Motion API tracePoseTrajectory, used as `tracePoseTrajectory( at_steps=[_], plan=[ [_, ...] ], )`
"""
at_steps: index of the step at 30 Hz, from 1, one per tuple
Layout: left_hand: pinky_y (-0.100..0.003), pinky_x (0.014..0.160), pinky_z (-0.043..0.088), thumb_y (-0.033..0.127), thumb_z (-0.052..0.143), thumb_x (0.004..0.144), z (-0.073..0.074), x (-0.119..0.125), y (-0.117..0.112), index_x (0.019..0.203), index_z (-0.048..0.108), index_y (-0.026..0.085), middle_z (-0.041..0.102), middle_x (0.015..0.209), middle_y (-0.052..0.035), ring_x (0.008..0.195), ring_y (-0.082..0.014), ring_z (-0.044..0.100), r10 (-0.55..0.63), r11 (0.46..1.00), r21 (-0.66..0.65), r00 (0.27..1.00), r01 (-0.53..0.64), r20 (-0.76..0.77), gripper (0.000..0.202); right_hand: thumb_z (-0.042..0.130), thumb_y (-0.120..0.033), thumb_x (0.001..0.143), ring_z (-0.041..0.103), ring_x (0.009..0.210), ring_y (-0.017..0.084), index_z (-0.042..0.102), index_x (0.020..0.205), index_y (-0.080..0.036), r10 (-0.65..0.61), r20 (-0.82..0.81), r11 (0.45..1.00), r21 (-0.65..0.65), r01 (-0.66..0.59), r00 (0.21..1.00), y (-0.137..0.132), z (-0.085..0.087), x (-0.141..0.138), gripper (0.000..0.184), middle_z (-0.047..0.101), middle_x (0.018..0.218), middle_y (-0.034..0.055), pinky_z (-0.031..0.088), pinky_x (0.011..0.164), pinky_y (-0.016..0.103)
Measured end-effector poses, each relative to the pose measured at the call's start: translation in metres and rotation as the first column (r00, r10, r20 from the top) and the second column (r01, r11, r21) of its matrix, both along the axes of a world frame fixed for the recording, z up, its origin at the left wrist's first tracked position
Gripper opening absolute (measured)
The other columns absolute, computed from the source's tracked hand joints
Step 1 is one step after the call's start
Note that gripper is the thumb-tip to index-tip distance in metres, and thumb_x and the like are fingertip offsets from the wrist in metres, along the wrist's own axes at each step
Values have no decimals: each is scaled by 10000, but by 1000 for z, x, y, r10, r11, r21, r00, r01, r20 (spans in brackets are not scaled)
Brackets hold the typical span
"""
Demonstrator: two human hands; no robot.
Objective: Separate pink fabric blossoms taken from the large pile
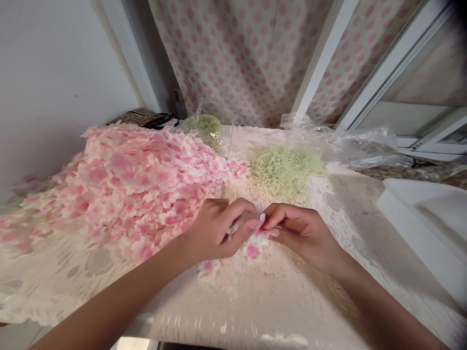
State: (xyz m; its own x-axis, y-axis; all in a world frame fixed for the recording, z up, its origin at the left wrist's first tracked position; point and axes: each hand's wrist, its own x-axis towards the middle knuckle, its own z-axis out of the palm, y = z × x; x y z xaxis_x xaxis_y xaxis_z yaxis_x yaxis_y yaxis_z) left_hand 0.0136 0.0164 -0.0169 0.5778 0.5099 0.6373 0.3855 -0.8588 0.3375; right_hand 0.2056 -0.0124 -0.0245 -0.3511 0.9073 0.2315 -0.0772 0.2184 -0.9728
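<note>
Over the middle of the table, my left hand (pixel 222 228) and my right hand (pixel 301 233) meet fingertip to fingertip. Between the thumb and index finger of my right hand is a pink-and-white artificial flower petal (pixel 269 232), partly covered by the fingers. My left hand is closed in a pinch at the petal's left edge, and a thin pale stem (pixel 230 234) shows in the gap under its fingers. Just below the hands lie a loose petal piece (pixel 252 251) with a pink centre and another loose petal (pixel 207 267).
A large heap of pink artificial petals (pixel 146 175) spreads over the left. Behind my hands lies a pile of pale green thin strands (pixel 286 170), with a bag of darker green strands (pixel 206 126) further back. Clear plastic bags (pixel 350 143) and a white container (pixel 426 233) are on the right.
</note>
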Motion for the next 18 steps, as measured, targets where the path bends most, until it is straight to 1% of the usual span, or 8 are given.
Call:
tracePoseTrajectory(
  at_steps=[1,3,5,7,10,12,15,18],
  plan=[
    [-195,450,327,265,477,887,1,1,-2,845,545,145,484,513,65,389,-49,386,-29,996,-87,1000,29,-3,145,679,-203,772,628,751,114,646,735,-213,-6,0,1000,15,6,1000,0,0,0,51,637,789,0,524,684,238],
    [-182,438,306,258,495,875,3,2,-4,833,562,148,423,488,79,386,-46,371,-58,978,-202,998,55,-9,136,671,-213,781,615,746,117,633,727,-213,-24,8,999,39,24,1000,1,0,-1,66,620,781,2,512,674,244],
    [-175,439,301,225,491,872,3,2,-4,820,571,154,410,491,79,397,-45,368,-64,963,-262,998,62,-2,119,665,-218,787,607,746,126,624,730,-213,-46,23,997,67,44,999,1,0,-1,70,612,779,5,502,669,256],
    [-172,445,304,210,483,875,1,2,-3,817,577,157,419,498,76,407,-45,369,-64,957,-284,998,65,14,123,657,-209,791,598,746,127,610,734,-214,-59,38,994,90,56,998,0,-1,0,74,603,782,3,491,665,256],
    [-175,456,311,207,489,874,-2,2,-2,837,584,159,454,506,70,414,-48,385,-76,965,-252,997,77,15,113,635,-191,804,585,748,119,580,750,-217,-70,63,992,107,63,996,-1,-2,0,81,585,796,-7,476,668,245],
    [-184,464,319,199,494,868,-4,3,-2,843,585,160,468,496,69,413,-55,398,-70,982,-176,998,68,-6,102,614,-167,810,580,762,117,564,826,-230,-88,91,992,94,80,992,-2,-2,0,82,577,821,-11,470,675,239],
    [-194,470,327,179,496,855,-6,5,-2,824,588,162,478,471,71,404,-65,413,-32,999,-44,998,29,-57,98,559,-122,818,571,769,120,541,949,-245,-119,174,992,69,108,978,-3,-3,-1,180,574,827,-14,454,676,242],
    [-196,459,328,183,494,856,-8,6,-2,817,594,165,476,456,72,393,-72,425,13,1000,20,995,-12,-96,109,513,-140,839,543,719,128,551,847,-223,-138,279,990,75,122,950,-2,-4,-1,92,556,758,-15,430,647,257]
  ],
)
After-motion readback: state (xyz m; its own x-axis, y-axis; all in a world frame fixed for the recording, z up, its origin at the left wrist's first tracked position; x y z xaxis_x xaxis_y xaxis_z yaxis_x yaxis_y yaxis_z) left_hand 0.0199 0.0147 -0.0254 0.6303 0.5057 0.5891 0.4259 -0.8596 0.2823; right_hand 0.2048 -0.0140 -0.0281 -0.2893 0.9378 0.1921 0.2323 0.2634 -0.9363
